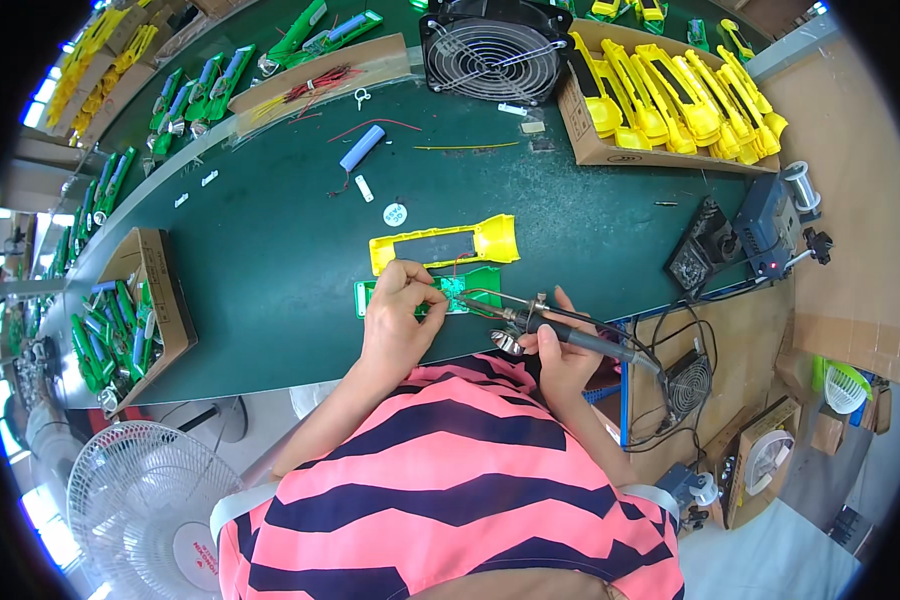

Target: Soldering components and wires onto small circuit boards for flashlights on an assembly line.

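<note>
My right hand (567,362) grips a soldering iron (600,345) with a thin metal feed tube along it. Its tip reaches down to a small circuit board (454,288) in a green plastic half-shell (486,281). Over the same board my left hand (400,318) is closed in a pinch; what its fingertips hold is too small to make out. A yellow half-shell (496,238) with a dark panel lies just beyond, joined by a red wire. Below the iron, a shiny round reflector (506,342) sits at the table's near edge.
A blue cylindrical battery (362,148) and loose wires lie farther back. Yellow shells fill a cardboard box (610,156) at back right, beside a black fan (494,62). A soldering station (765,225) stands right. Another carton (170,290) with green assemblies is at left.
</note>
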The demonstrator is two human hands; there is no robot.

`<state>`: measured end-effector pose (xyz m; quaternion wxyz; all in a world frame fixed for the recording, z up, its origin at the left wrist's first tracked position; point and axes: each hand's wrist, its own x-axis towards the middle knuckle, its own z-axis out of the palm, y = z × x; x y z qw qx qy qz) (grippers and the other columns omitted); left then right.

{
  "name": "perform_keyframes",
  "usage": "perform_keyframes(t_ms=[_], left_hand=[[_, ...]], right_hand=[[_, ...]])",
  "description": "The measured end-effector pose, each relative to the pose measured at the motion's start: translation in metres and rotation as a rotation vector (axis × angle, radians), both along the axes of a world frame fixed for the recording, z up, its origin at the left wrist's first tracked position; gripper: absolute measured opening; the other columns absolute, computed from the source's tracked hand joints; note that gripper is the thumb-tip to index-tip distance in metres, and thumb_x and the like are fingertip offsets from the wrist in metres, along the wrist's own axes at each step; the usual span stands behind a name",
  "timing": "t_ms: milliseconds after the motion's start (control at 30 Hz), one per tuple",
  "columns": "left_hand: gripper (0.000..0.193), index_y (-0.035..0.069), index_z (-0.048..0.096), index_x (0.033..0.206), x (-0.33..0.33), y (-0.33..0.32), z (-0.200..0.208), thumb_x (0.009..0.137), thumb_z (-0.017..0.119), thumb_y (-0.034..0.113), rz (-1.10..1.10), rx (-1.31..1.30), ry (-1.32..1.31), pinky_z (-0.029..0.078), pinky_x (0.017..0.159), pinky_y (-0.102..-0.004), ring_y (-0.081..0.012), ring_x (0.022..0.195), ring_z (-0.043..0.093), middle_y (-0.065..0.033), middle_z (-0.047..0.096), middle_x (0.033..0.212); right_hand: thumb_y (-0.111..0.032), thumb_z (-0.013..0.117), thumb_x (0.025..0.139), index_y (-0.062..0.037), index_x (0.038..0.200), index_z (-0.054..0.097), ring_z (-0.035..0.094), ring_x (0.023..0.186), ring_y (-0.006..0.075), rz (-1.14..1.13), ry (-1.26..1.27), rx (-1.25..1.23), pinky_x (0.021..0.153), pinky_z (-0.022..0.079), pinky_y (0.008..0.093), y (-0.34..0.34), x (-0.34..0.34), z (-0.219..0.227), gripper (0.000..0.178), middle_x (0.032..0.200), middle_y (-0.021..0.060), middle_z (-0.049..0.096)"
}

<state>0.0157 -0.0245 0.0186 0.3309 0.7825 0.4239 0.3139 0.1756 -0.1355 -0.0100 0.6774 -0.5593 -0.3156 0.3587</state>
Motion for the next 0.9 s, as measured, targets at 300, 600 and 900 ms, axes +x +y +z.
perform_keyframes(t_ms=[300, 600, 900], left_hand=[[0.009, -0.001, 0.058, 0.066, -0.001, 0.002, 0.0, 0.06, 0.063, -0.004, -0.013, -0.033, 0.029, 0.045, 0.062, -0.0302, -0.0225, 0.075, 0.054, -0.0103, 0.051, 0.083], [0.01, -0.002, 0.055, 0.064, 0.003, 0.003, 0.001, 0.059, 0.062, -0.007, -0.009, -0.031, 0.025, 0.043, 0.061, -0.0325, -0.0255, 0.075, 0.052, -0.0115, 0.05, 0.081], [0.009, -0.001, 0.056, 0.066, 0.002, 0.006, 0.003, 0.061, 0.063, -0.005, -0.034, -0.019, 0.091, 0.044, 0.062, -0.0298, -0.0221, 0.074, 0.053, -0.0095, 0.05, 0.084]], right_hand=[[0.004, 0.056, 0.076, 0.0079, 0.102, 0.049, 0.062, 0.066, 0.0134, 0.003, -0.024, -0.032, 0.063, 0.052, 0.0239, 0.003, -0.004, 0.004, 0.026, 0.099, 0.0193, 0.056], [0.002, 0.056, 0.077, 0.0085, 0.103, 0.048, 0.062, 0.066, 0.0123, -0.014, 0.015, -0.029, 0.064, 0.052, 0.0232, 0.004, -0.003, 0.005, 0.027, 0.097, 0.0177, 0.058], [0.001, 0.056, 0.077, 0.0105, 0.104, 0.047, 0.062, 0.063, 0.0126, -0.038, 0.026, 0.036, 0.06, 0.051, 0.0201, 0.003, 0.008, 0.016, 0.03, 0.088, 0.0162, 0.06]])
